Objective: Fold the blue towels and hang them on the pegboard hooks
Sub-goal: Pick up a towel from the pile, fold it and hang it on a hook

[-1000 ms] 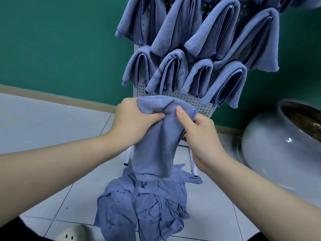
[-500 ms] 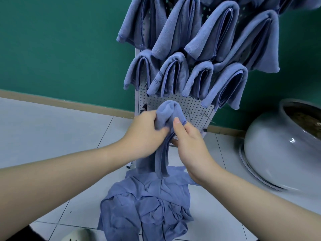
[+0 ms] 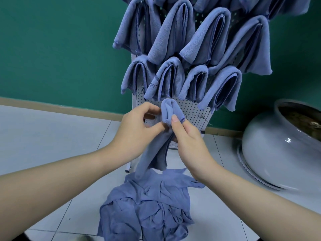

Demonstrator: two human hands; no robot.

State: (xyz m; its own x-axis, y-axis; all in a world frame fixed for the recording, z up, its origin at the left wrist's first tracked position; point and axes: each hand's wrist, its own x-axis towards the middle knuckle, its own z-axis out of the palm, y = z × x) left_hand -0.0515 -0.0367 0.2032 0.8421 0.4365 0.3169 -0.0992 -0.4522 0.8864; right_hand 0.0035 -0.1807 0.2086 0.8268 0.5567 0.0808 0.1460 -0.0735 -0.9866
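1. Eight folded blue microfibre towels (image 3: 173, 30) show in the head view, draped in two rows over hooks on the white perforated metal pegboard (image 3: 192, 112); more cloth runs off the top edge at twelve o'clock, so the full count cannot be told.

2. One more folded blue towel (image 3: 169, 115) is held up against the bare lower part of the pegboard, just below the bottom row. Its doubled top bulges above the fingers and its tails hang toward six o'clock.

3. Left hand (image 3: 137, 129) pinches the towel's left edge between thumb and curled fingers. Right hand (image 3: 186, 136) grips the right edge, thumb pressed on the fold, fingers wrapped behind.

4. Thin wire hooks (image 3: 205, 119) stick out of the board at about three o'clock from the held towel, and they look free. Whether the towel already sits on a hook cannot be told; the cloth hides that spot.

5. At six o'clock a crumpled heap of unfolded blue towels (image 3: 147, 209) lies on the pale tiled floor (image 3: 52, 136), so I judge the job well along but not finished: this towel needs hanging, then the heap folding.

6. At three o'clock stands a round glazed grey ceramic pot (image 3: 278, 150), before the green wall (image 3: 60, 49).
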